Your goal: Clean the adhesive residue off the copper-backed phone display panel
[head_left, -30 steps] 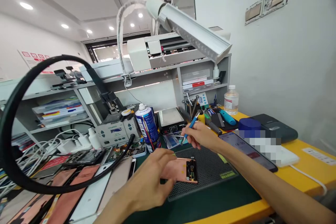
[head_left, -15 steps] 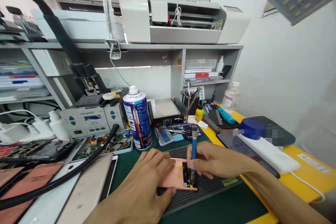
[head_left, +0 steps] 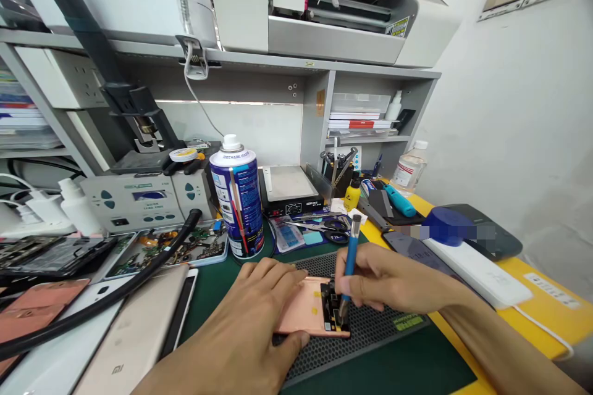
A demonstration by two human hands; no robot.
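A pink phone housing (head_left: 302,310) lies on a black mesh mat (head_left: 317,355), its inner side up. At its right end is a black section (head_left: 330,308) with small parts. My left hand (head_left: 254,321) grips the housing at its left, fingers over the far edge and thumb at the near edge. In my right hand (head_left: 370,278) is a slim blue pen-shaped tool (head_left: 351,262) with metal ends, pinched between thumb and fingers. Its lower end reaches down to the black section; I cannot make out the exact contact at the tip.
A blue spray can (head_left: 237,203) stands behind my left hand. Left of it lie a tray of small boards (head_left: 160,250), a black hose (head_left: 152,287) and several phone covers (head_left: 134,327). Scissors (head_left: 319,226) lie behind the mat; a phone (head_left: 412,253) and power strip (head_left: 479,274) are at right.
The blue tool now leans to the right at its top, where it stood nearly upright before. My left hand still grips the housing. The camera view has tilted down and shifted slightly.
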